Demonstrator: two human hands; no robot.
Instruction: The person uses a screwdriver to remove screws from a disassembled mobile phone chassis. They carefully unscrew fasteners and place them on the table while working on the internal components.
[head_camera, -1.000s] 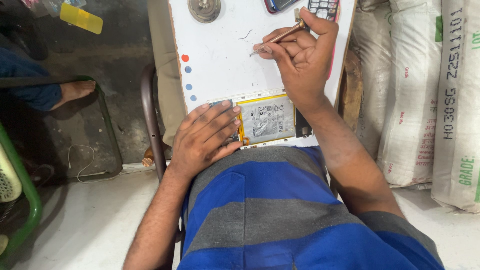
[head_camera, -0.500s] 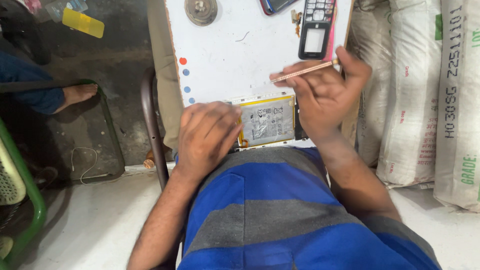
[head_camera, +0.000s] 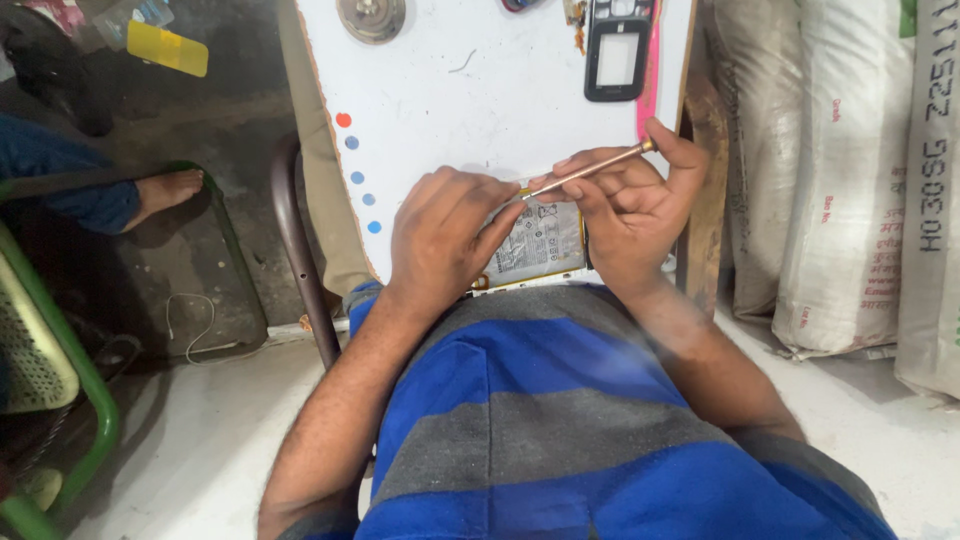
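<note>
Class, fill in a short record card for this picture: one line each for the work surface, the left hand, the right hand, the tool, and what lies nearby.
Surface: white board with coloured dots along its left edge
Left hand: pressed flat on an opened phone
Right hand: holds a thin copper-coloured tool
Tool tip: at the phone's top edge
Nearby: black phone frame, round metal part, white sacks

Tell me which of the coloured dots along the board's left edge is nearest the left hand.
The lowest blue dot, last in the column, lies closest to the left hand; the red dot at the top is farthest.
</note>
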